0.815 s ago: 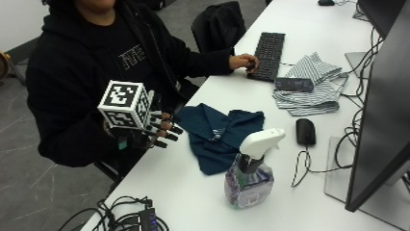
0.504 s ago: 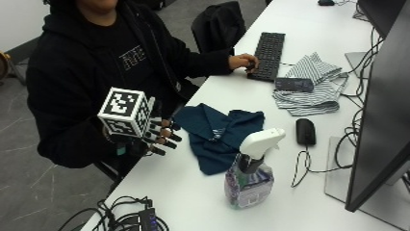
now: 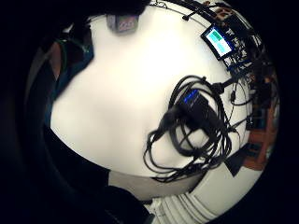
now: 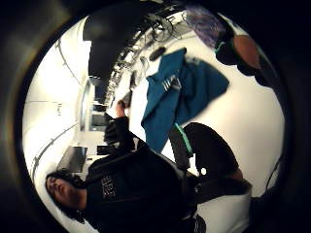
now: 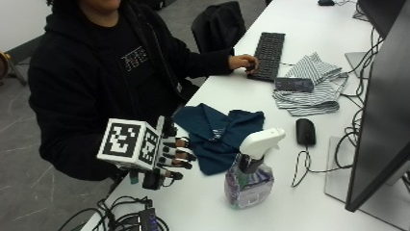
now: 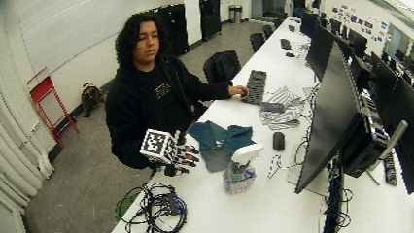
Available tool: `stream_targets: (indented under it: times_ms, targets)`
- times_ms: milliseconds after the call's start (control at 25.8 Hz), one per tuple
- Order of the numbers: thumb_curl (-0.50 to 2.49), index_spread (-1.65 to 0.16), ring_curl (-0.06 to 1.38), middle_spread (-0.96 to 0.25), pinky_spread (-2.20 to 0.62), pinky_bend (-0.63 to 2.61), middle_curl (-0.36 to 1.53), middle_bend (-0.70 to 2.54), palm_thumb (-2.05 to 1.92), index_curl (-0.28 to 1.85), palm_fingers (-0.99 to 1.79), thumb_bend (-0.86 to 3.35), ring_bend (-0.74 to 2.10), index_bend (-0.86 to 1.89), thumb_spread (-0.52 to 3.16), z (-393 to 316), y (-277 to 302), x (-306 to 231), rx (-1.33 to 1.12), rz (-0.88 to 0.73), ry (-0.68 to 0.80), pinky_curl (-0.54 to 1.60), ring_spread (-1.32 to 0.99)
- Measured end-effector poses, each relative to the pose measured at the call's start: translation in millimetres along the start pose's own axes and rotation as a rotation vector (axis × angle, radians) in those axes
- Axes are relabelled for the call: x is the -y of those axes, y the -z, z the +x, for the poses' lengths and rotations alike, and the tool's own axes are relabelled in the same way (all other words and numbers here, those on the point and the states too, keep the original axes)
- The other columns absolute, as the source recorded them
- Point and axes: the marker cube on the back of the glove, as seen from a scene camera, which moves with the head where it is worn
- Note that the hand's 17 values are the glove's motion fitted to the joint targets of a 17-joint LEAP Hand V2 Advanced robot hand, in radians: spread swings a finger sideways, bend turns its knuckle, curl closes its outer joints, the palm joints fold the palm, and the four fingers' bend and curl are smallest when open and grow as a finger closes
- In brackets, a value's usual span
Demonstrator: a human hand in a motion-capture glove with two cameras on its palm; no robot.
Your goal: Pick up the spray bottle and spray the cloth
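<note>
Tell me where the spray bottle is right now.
In the outside view the spray bottle stands upright on the white table, just past the blue cloth and near the black mouse. The gloved right hand is apart from it.

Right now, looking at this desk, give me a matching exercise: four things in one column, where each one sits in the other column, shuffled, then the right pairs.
Things:
1. spray bottle
2. blue cloth
3. striped cloth
4. computer mouse

Places:
A. beside the keyboard, with a dark flat object lying on it
B. between the spray bottle and the monitor
C. standing upright near the front table edge, white trigger head on top
D. crumpled between the gloved right hand and the mouse

Pairs: 1-C, 2-D, 3-A, 4-B
</note>
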Motion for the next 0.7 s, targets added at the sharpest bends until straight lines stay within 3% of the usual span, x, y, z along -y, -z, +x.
stream_targets:
  times_ms: [349, 698]
  targets:
    - [0.25, -0.35, 0.31, -0.14, 0.03, 0.29, 0.32, 0.32, 0.58, 0.24, 0.93, 0.15, 0.45, 0.09, 1.11, 36.2, 57.8, 95.0, 0.069, 0.204, -0.080, 0.27, -0.21]
    - [0.28, -0.35, 0.35, -0.16, 0.00, 0.34, 0.36, 0.33, 0.62, 0.19, 0.84, 0.09, 0.50, 0.04, 1.05, 46.2, 47.5, 167.4, 0.458, 0.162, -0.059, 0.32, -0.23]
